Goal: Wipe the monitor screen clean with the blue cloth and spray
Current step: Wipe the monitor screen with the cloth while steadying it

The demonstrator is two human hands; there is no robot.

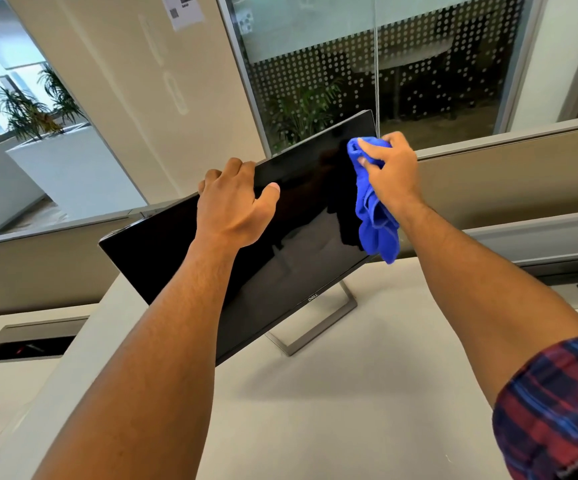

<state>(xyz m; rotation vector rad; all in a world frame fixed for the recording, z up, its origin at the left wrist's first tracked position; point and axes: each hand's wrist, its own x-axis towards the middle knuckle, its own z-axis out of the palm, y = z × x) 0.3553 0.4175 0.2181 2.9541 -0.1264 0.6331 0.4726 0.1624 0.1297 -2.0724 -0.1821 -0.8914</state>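
A black monitor with a dark, switched-off screen stands on a silver frame stand on the pale desk. My left hand grips its top edge, fingers over the back and thumb on the screen. My right hand presses a bunched blue cloth against the upper right part of the screen, and the cloth's loose end hangs down past the right edge. No spray bottle is in view.
The pale desk runs toward a beige partition behind the monitor. A cable slot lies open in the desk at the left. Glass walls and potted plants stand beyond.
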